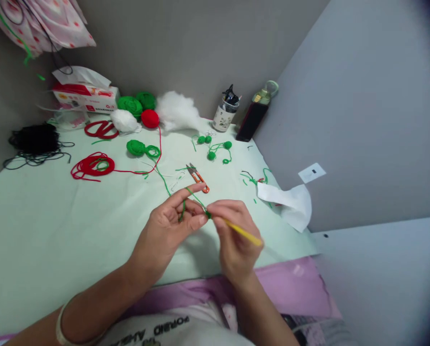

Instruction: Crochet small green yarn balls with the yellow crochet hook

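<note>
Green yarn [196, 198] loops over the raised index finger of my left hand [175, 216], and that hand's thumb and another finger pinch a small green crocheted piece [208, 215]. My right hand [238, 235] grips a crochet hook with a yellow handle [243, 233], its tip at the green piece and hidden by the fingers. From my left hand the yarn runs back across the table to a green yarn ball [136, 148]. Just beyond my fingertips lie orange thread snips [198, 178].
Small green crocheted balls [211, 155] lie behind the snips. Along the back stand a tissue box [87, 98], white stuffing [178, 111], a pen cup [225, 115] and a dark bottle [254, 115]. Left are red scissors [101, 129], coiled red yarn [97, 165] and black yarn [34, 140]. White paper [290, 204] lies right.
</note>
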Demonstrator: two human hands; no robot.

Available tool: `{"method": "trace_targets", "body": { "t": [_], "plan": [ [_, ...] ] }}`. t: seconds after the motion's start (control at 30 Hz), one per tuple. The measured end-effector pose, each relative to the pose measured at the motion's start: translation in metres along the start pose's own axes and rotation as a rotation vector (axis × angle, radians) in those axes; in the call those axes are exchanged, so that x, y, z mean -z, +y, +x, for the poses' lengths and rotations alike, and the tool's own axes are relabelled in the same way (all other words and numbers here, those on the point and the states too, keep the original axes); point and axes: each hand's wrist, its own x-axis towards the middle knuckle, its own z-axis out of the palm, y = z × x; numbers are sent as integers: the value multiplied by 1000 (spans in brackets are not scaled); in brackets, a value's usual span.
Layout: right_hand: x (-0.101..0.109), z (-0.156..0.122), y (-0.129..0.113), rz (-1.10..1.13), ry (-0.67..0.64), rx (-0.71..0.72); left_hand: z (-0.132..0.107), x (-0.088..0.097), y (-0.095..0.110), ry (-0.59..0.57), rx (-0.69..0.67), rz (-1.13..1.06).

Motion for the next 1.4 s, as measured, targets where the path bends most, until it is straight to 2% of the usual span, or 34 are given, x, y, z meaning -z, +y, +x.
{"method": "trace_targets", "body": {
  "t": [0.07,0.1,0.13,0.2,0.3,0.37,0.4,0.47,0.53,0.6,0.67,0.73,0.83,0.9,1.0,1.4],
  "plan": [
    [-1,-5,3,-219,-9,179,0,-1,-2,-10,63,-59],
    [-1,-7,4,-261,-7,224,1,0,-2,-25,125,-103],
    [0,-7,5,-252,5,226,2,2,-1,-36,186,-149],
    [2,-3,5,-115,67,125,6,7,2,-43,267,-213],
    [5,6,3,216,141,-114,9,11,5,-4,222,-214],
    [5,8,1,342,115,-210,8,9,4,17,156,-145],
    [4,8,0,331,83,-218,6,7,2,24,108,-99],
    [1,5,-1,158,28,-127,3,2,-2,34,14,-17],
    [-2,0,-1,-53,12,38,1,-1,-4,30,4,17],
    [-4,-2,-1,-117,30,113,0,-2,-5,6,46,4],
    [-4,-1,0,-14,75,33,1,-1,-3,-13,91,-15],
    [-3,3,1,163,102,-110,2,1,0,-18,109,-21],
    [1,8,4,413,85,-287,3,3,4,-36,123,-24],
    [3,10,5,505,63,-355,3,4,5,-42,125,-11],
    [6,11,4,544,71,-370,2,5,6,-25,120,29],
    [10,9,-2,417,22,-342,0,8,8,-37,114,70]
  ]
}}
